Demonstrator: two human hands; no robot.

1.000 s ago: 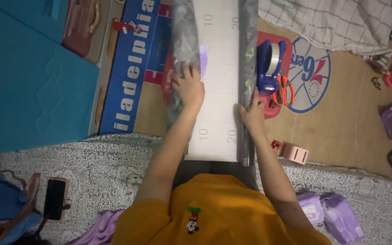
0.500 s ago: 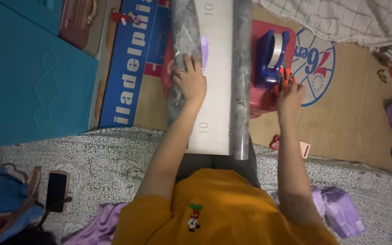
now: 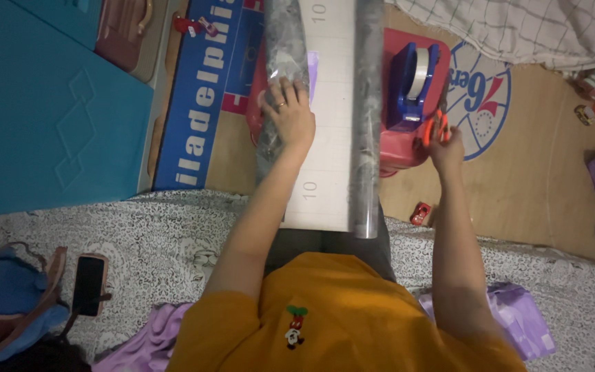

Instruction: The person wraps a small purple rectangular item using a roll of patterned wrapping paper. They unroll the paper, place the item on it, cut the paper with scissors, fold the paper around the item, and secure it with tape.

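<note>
Scissors (image 3: 435,127) with orange handles are in the grip of the right hand (image 3: 447,146), closed around the handles, just beside the blue tape dispenser (image 3: 411,83) on the red box (image 3: 397,148). To do this step well, it is better to lift the scissors straight and keep the blades away from the dispenser. The left hand (image 3: 289,116) lies flat, fingers spread, pressing the folded edge of the wrapping paper (image 3: 328,103); it should press firmly so the fold does not open. The paper lies on the floor in front of the person. Its inner side is pale with grid lines; the outer side is grey and glossy, and rolled at the right.
</note>
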